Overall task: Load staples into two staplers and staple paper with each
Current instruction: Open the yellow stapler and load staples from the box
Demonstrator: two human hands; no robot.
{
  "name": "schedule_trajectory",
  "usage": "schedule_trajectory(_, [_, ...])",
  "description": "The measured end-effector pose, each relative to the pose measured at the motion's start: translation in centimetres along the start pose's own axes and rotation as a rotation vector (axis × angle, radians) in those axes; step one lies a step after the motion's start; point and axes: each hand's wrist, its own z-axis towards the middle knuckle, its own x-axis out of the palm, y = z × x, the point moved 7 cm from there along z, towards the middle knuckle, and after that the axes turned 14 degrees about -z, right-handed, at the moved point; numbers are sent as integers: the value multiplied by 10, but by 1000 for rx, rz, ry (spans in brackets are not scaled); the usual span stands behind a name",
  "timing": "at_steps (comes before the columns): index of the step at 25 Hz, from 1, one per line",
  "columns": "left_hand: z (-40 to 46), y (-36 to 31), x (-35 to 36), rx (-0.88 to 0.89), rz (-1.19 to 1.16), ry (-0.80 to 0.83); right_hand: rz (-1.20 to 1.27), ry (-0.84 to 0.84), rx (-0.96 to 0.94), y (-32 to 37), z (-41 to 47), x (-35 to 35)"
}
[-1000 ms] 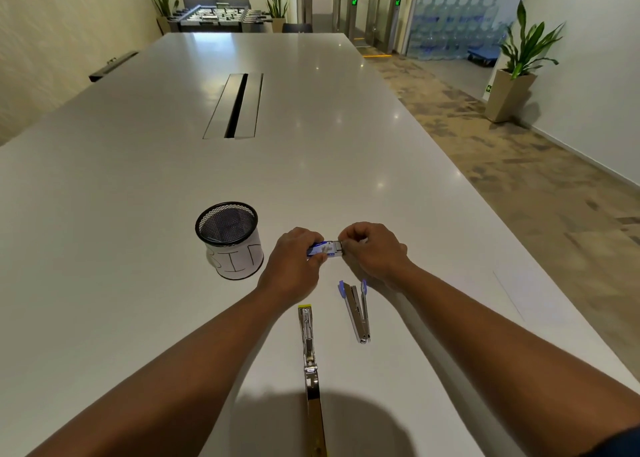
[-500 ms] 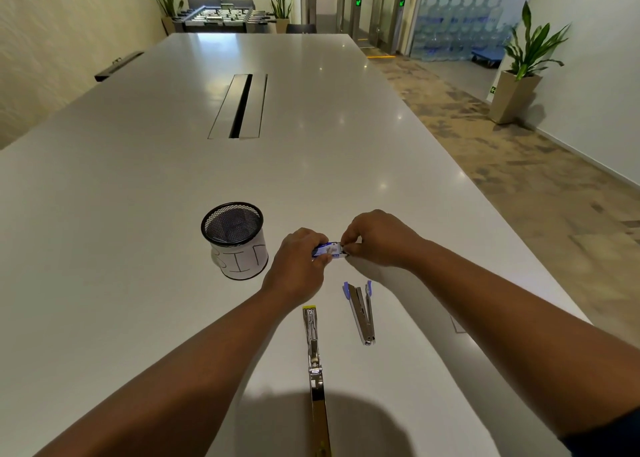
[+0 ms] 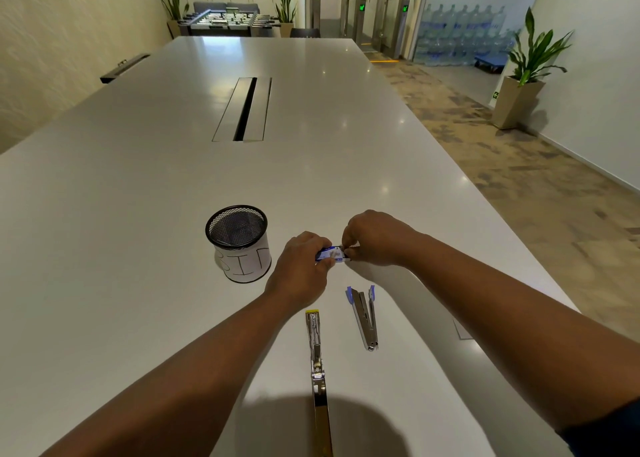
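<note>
Gripping a small blue-and-white staple box (image 3: pixel 331 254) just above the tabletop (image 3: pixel 138 186), the left hand (image 3: pixel 300 269) curls its fingers and thumb round the box's left end, while the right hand (image 3: pixel 372 238) pinches at its right end. Over the last second little has changed: both hands have stayed clamped on the box in the same spot, and the right fingers have kept working at the open end, where a pale edge now shows; whether that is a tray sliding out or a flap I cannot tell. My judgement is that the box is only being opened and no staples are out yet, so loading has not begun.

Both staplers lie opened out nearer the person, untouched: the blue-tipped stapler (image 3: pixel 364 316) spread in a narrow V, the longer yellow-tipped stapler (image 3: pixel 317 370) laid out straight. A black mesh pen cup (image 3: pixel 239 245) with a white paper wrap stands to the left of the hands.
</note>
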Motion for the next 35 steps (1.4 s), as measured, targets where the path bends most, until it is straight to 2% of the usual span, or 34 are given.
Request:
schedule_trajectory(5, [1,1,0,7,6,5,50,-37,3,-3,0,2])
schedule_trajectory(10, [0,-1,0,5,-2,4,247,-284,91,-9,-15,-4])
schedule_trajectory(12, [0,0,0,3,-6,5,325,-332,76,-7,-25,-4])
schedule_trajectory(15, [0,0,1,1,-7,8,306,-322,-12,7,-36,3])
schedule_trajectory(20, [-1,-1,0,8,-4,8,289,-299,-34,12,-37,11])
schedule_trajectory(26, [-1,-1,-1,4,-19,10,343,-110,-120,7,-38,13])
schedule_trajectory(28, [0,-1,-1,4,-23,10,380,-138,-65,-1,-37,11])
schedule_trajectory(31, [-1,-1,-1,-12,-33,6,530,-297,231,-27,-36,14])
schedule_trajectory(33, [-1,0,-1,-11,-28,1,655,-270,372,-34,-35,26])
schedule_trajectory(35, [0,0,-1,1,-24,0,747,-201,413,-28,-31,36])
